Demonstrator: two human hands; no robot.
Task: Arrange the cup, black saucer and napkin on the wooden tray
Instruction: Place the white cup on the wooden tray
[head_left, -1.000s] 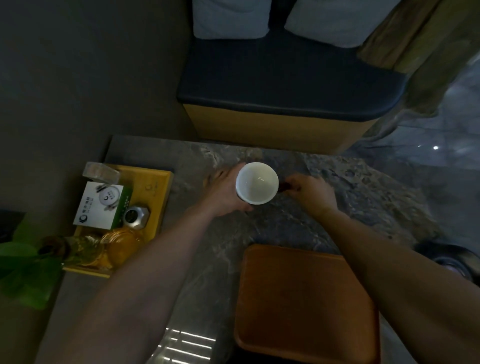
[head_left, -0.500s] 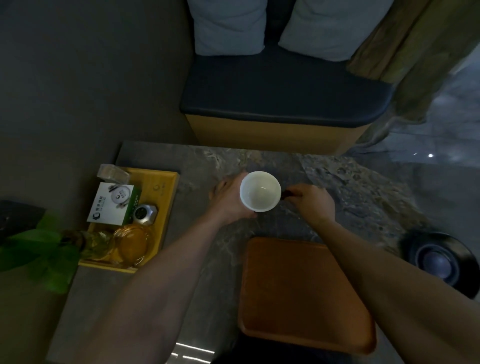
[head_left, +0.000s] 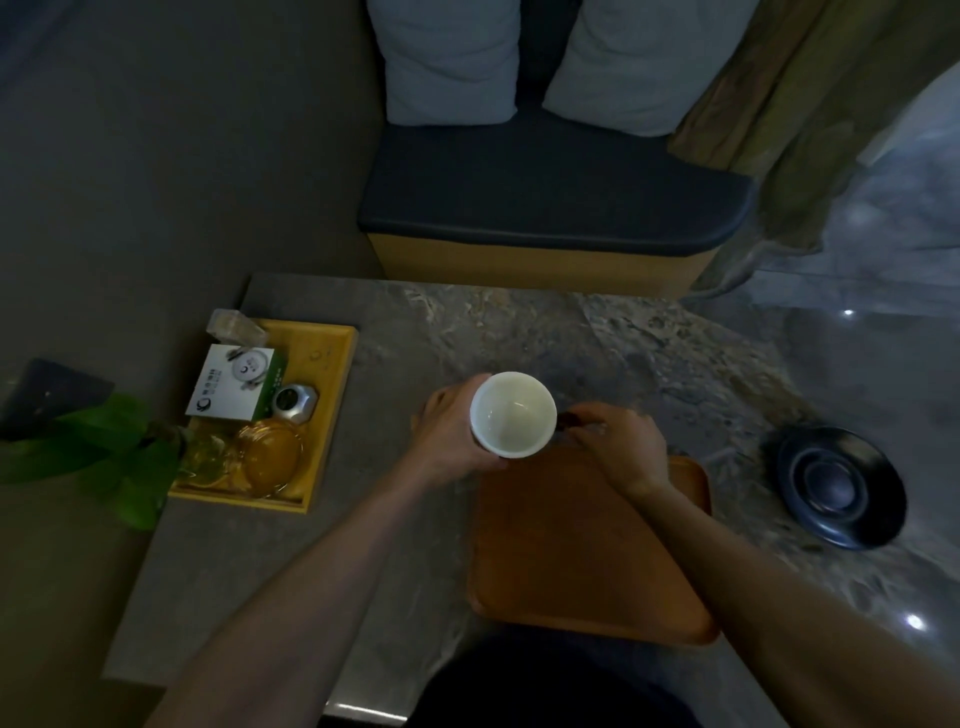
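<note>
The left hand (head_left: 452, 436) is wrapped around a round white cup (head_left: 513, 414), holding it up just past the far edge of the flat brown wooden tray (head_left: 582, 561). The right hand (head_left: 618, 447) pinches something small and dark beside the cup; I cannot tell what. A round black saucer (head_left: 841, 486) sits on the stone table (head_left: 415, 545), well to the right of the tray.
</note>
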